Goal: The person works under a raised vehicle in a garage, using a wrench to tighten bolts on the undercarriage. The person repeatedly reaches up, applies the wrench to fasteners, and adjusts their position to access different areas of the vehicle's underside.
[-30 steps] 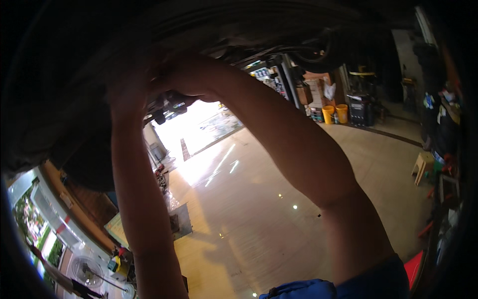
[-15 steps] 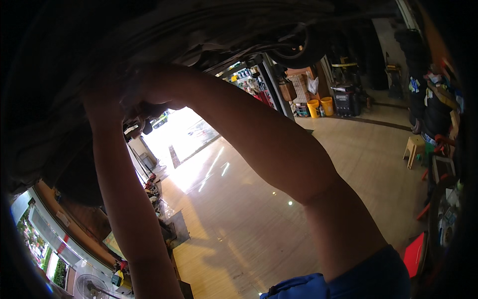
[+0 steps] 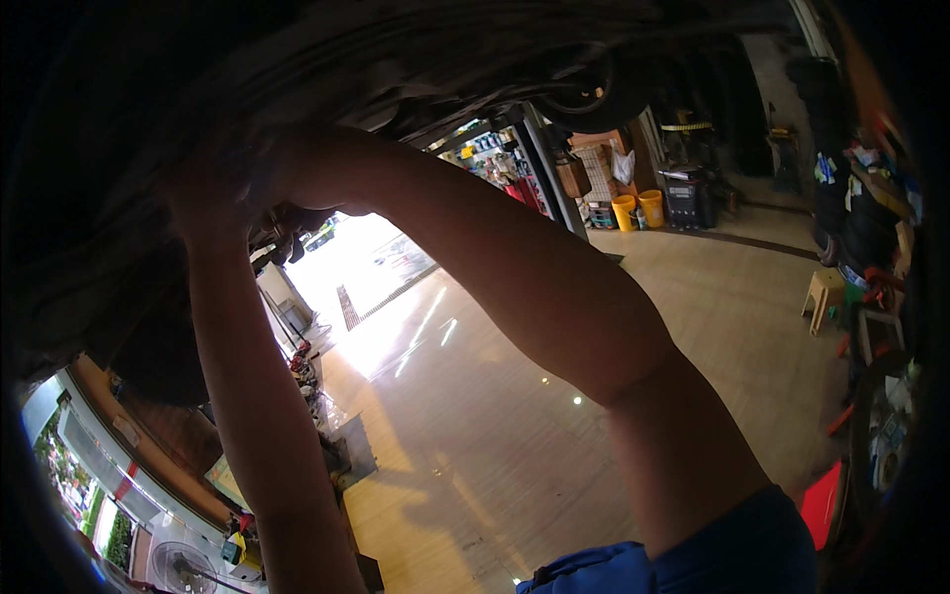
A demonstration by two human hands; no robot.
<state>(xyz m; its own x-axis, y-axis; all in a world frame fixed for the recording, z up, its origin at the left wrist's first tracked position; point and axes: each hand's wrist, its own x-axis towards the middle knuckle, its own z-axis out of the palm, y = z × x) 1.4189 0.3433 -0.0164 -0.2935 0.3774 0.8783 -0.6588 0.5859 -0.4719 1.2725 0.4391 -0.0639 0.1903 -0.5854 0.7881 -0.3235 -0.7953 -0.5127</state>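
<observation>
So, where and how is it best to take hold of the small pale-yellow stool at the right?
Probably grip the small pale-yellow stool by its seat edge, coming from the picture's left, over the pale glossy floor. It stands upright with the seat uppermost, while red and dark clutter crowds its right side.

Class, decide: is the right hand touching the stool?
Apart: the head view shows the right hand up beneath the vehicle, the stool standing well away on the floor.

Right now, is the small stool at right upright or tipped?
Upright: the stool stands on its legs on the floor, seat uppermost.
</observation>
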